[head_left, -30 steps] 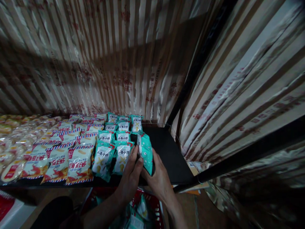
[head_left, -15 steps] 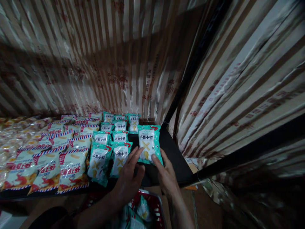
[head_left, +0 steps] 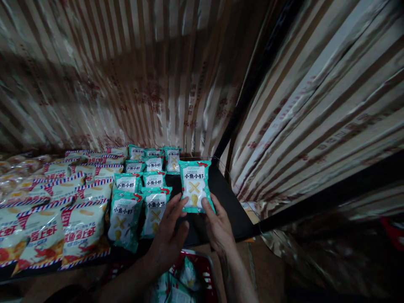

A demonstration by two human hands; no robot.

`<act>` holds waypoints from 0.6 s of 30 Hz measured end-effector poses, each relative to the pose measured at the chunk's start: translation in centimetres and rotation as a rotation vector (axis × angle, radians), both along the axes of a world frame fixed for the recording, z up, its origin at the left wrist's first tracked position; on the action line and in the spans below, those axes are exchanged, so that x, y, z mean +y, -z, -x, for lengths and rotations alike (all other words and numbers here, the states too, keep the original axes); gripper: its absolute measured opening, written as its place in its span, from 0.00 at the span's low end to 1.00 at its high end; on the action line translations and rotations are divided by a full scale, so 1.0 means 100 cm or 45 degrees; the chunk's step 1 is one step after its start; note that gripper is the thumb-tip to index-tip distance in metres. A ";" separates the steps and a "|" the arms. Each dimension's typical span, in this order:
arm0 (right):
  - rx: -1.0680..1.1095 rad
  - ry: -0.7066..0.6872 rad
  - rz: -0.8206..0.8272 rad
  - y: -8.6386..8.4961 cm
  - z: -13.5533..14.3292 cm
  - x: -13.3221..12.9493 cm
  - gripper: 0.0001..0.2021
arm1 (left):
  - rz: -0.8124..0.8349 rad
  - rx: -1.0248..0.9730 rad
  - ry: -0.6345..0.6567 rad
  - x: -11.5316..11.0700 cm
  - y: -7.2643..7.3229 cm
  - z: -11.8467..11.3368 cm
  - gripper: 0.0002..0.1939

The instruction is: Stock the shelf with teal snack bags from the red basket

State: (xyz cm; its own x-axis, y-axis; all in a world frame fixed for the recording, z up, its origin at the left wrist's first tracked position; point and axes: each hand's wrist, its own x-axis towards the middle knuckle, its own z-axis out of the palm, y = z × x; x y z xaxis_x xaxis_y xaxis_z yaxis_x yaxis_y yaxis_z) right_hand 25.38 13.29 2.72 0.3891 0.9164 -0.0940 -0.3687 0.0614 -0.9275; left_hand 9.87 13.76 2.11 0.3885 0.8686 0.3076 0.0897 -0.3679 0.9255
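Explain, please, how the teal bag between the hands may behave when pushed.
The teal bag probably dents easily, since it looks like a puffed film packet. Its flat top seal suggests it would slide rather than roll.

Bare hands [head_left: 219, 227], bare forearms [head_left: 241, 271]; dark clothing [head_left: 67, 293] lower left, perhaps a sleeve.

On the turquoise bag [head_left: 195, 186] you hold, you can read 小鱼小虾 in dark characters, below a paler line that looks like LUCRISP. The same 小鱼小虾 stands on the matching bags [head_left: 123, 221] to its left. The stripe-edged packets [head_left: 82, 231] further left show you 鱼爱上虾 in red, partly hidden on some. Printed characters on the pleated sheeting [head_left: 148, 94] are too blurred to read.
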 end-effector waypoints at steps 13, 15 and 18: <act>0.096 0.039 -0.001 -0.005 0.003 0.000 0.29 | -0.188 0.151 -0.065 0.003 0.012 0.000 0.24; 0.092 0.075 0.014 -0.003 0.003 0.001 0.29 | -0.202 0.183 -0.077 0.003 0.013 -0.001 0.25; 0.084 0.067 0.020 -0.002 0.003 0.003 0.30 | -0.248 0.211 -0.083 0.003 0.014 -0.003 0.25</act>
